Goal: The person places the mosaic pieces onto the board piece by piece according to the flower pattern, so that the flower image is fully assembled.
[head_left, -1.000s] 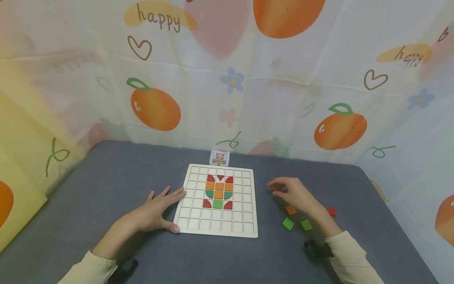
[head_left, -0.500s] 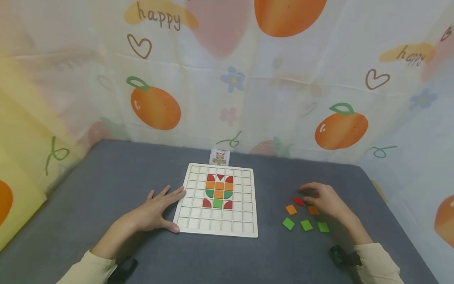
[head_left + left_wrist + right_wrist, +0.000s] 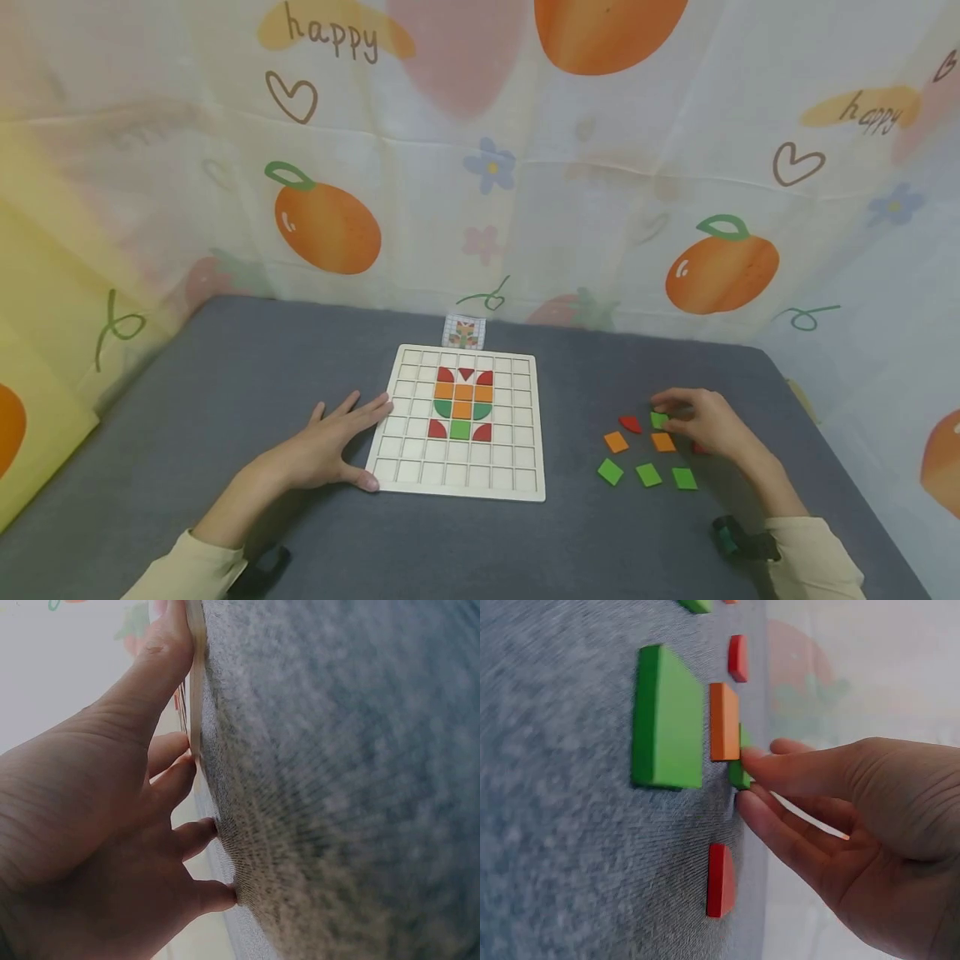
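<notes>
Tabletop (image 3: 225,392): green piece (image 3: 658,419) newly pinched.

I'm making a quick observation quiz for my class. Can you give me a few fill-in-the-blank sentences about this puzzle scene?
1. The right hand pinches a small ____ piece on the grey table.
2. The left hand rests flat against the ____ edge of the wooden grid board.
3. The top row of the pattern on the board is coloured ____.
4. The small picture card stands just ____ the board.

Missing words: green; left; red; behind
</notes>
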`<state>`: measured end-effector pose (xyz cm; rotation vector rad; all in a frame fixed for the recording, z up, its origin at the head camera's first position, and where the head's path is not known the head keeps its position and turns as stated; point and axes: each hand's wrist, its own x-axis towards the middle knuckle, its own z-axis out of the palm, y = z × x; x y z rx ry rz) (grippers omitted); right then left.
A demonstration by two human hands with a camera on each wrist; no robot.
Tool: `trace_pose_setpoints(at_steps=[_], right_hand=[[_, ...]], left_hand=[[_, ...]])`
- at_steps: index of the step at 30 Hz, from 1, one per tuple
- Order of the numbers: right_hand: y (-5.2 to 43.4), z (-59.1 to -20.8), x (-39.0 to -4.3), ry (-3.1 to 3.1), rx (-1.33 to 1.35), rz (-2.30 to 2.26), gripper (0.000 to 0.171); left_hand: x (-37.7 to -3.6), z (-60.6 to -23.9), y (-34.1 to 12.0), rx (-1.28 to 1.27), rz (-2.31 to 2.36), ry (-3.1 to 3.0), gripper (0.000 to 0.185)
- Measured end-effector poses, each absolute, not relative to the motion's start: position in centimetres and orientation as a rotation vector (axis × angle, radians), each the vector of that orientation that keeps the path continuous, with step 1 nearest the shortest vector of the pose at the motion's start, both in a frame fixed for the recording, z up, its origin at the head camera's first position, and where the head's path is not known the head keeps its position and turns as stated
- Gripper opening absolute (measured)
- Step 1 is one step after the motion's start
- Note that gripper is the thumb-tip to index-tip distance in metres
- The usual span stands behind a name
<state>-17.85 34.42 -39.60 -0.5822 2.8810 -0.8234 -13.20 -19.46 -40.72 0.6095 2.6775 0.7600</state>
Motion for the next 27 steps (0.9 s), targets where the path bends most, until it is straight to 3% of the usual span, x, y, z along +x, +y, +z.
trace_pose_setpoints(at_steps=[27], right_hand=[[30.5, -37.4, -18.0, 2.943, -0.711, -0.798, 0.033]], left_hand=[[-13.0, -40.4, -19.4, 0.601, 0.772, 2.673, 0.112]])
